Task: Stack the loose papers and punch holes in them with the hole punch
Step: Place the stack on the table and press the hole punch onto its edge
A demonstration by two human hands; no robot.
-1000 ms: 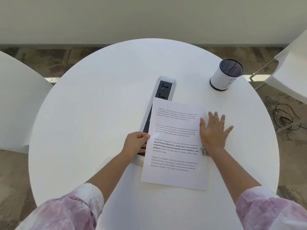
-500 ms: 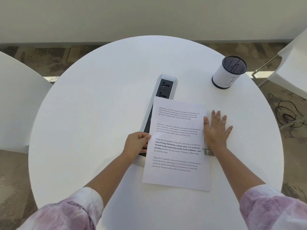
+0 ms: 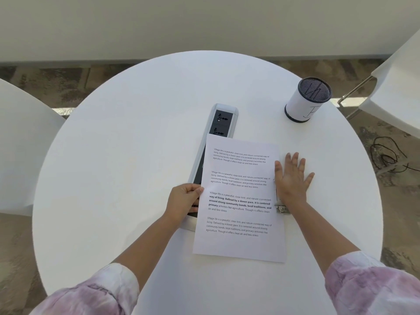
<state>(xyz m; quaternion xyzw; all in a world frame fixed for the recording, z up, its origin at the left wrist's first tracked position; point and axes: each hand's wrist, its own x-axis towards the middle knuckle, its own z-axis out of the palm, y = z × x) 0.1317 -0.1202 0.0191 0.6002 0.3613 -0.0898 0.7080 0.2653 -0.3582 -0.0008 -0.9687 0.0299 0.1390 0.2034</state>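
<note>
The stack of white printed papers (image 3: pixel 241 201) lies flat on the table, its top sheet showing four text paragraphs. The metal hole punch (image 3: pixel 280 206) sits at its right edge, mostly hidden.

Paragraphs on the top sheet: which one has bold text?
The third paragraph from the top of the paper stack, level with the left hand. The other three are regular weight throughout.
</note>
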